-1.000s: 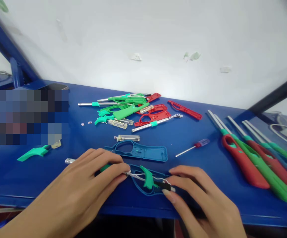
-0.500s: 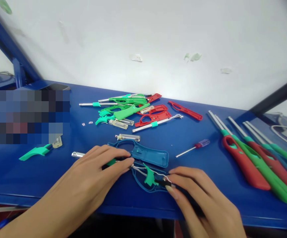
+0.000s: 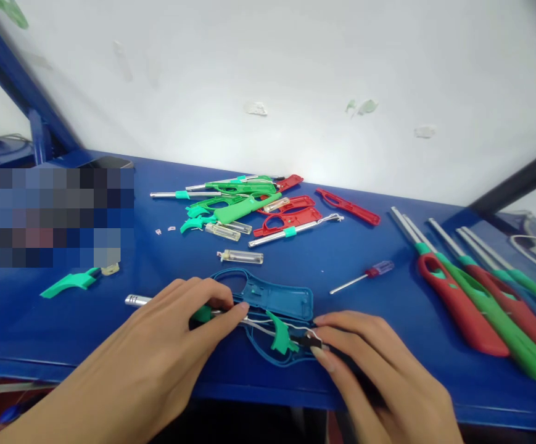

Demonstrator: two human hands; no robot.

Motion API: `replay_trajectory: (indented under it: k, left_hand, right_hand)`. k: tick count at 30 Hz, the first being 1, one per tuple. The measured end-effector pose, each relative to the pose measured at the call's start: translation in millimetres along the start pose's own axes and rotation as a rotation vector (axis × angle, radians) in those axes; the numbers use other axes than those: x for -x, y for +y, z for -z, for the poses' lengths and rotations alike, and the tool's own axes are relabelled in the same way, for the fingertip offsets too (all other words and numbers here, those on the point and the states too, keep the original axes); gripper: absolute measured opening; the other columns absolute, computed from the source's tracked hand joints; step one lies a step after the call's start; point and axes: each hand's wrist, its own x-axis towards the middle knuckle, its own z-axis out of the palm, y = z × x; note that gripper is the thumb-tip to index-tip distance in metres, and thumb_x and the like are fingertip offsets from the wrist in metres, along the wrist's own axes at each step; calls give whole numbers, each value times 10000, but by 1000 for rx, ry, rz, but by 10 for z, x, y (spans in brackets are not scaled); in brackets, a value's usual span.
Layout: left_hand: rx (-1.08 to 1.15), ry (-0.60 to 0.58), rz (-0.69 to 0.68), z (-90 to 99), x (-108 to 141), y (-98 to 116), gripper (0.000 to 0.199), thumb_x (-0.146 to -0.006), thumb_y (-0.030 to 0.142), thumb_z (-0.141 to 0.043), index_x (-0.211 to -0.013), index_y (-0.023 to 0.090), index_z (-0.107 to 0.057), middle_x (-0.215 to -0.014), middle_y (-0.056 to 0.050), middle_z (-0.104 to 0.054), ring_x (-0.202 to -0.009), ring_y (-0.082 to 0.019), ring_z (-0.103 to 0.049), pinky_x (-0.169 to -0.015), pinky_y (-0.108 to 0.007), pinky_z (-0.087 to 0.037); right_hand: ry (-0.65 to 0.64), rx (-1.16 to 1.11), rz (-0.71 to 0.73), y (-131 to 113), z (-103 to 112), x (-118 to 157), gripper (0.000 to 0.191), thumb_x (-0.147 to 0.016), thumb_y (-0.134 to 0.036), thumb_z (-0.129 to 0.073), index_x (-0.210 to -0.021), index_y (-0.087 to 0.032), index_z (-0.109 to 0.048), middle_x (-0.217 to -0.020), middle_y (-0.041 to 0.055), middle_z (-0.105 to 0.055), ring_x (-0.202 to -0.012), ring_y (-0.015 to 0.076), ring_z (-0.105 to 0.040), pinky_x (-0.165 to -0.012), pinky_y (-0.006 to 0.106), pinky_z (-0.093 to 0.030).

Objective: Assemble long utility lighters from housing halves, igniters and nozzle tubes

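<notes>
Igniter [image 3: 313, 341], lower centre, lying crosswise: our right fingers [image 3: 342, 336], nearer, pinch its end; our left fingers [image 3: 224, 324] close on the rod [image 3: 138, 300].

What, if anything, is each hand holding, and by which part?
The left hand holds the metal tube near its green collar; the right hand pinches the black piece by the end farther from the tube.
</notes>
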Motion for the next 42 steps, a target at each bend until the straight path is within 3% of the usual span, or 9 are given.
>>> replay_trajectory:
  k: [5,13,16,19,22,26,29,34,42]
  left_hand:
    - [-4,2,-1,-5,70,0,590,-971,-12,-440,-1388,337,-669,-1236,-35,-693,-1046,-192,-689,-895,-274,-580]
    - [-31,-24,-17,-9,128,-111,495,-1050,94,-460,-1456,334,-612,-1383,-35,-677,-1207,-231,-673,-968,-313,-611]
    - [-37,-9,-30,10,106,-117,489,-1058,105,-466,-1466,337,-604,-1333,-21,-705,-1181,-231,-685,-1018,-349,-591]
    - [7,-2,-6,6,79,-84,492,-1071,80,-443,-1464,335,-591,-1329,-21,-689,-1181,-225,-661,-1071,-379,-544]
    - [54,34,18,3,38,-51,415,-1096,92,-464,-1409,320,-612,-1280,-13,-692,-1156,-203,-654,-1054,-340,-533]
    - [88,74,2,16,-19,-55,354,-1106,97,-492,-1376,291,-615,-1229,-1,-704,-1122,-167,-663,-1008,-268,-533]
    - [110,57,-40,14,-35,-74,393,-1095,44,-464,-1401,255,-592,-1233,-14,-701,-1121,-155,-658,-1023,-257,-521]
    - [70,86,-70,-23,-25,-78,359,-1127,88,-432,-1432,227,-559,-1242,-43,-694,-1118,-164,-656,-1040,-278,-506]
    - [59,122,-40,-33,15,-43,363,-1141,138,-452,-1451,284,-574,-1242,5,-718,-1144,-133,-676,-1086,-236,-494]
  right_hand:
    - [12,3,-1,15,3,12,133,-1068,-249,-632,-1108,-260,-759,-1133,26,-813,-1014,185,-804,-900,274,-682]
    - [15,26,-39,-16,-10,16,118,-1072,-311,-641,-1172,-293,-701,-1136,-8,-808,-995,158,-813,-903,225,-667]
    - [46,52,-67,-17,-7,19,263,-1067,-414,-648,-1295,-283,-648,-1164,15,-800,-979,177,-819,-879,252,-681]
    - [48,98,-38,-56,-2,-47,412,-1065,-467,-633,-1427,-273,-596,-1304,65,-766,-1104,220,-804,-894,304,-686]
    - [22,125,44,-160,-38,-216,416,-1051,-478,-668,-1422,-293,-639,-1379,69,-743,-1183,250,-768,-945,364,-668]
    - [48,47,121,-296,-187,-483,209,-1043,-368,-730,-1230,-276,-746,-1217,15,-807,-1192,248,-736,-1039,403,-577]
    - [102,-17,165,-304,-307,-577,105,-1069,-268,-704,-1156,-238,-756,-1066,-15,-826,-1085,204,-746,-1088,378,-493]
    - [85,-48,223,-245,-363,-554,117,-1107,-209,-630,-1079,-214,-743,-986,-25,-803,-918,158,-716,-1081,349,-432]
    - [58,-47,220,-294,-310,-513,175,-1041,-69,-623,-1100,-193,-732,-985,21,-732,-963,188,-664,-1091,362,-428]
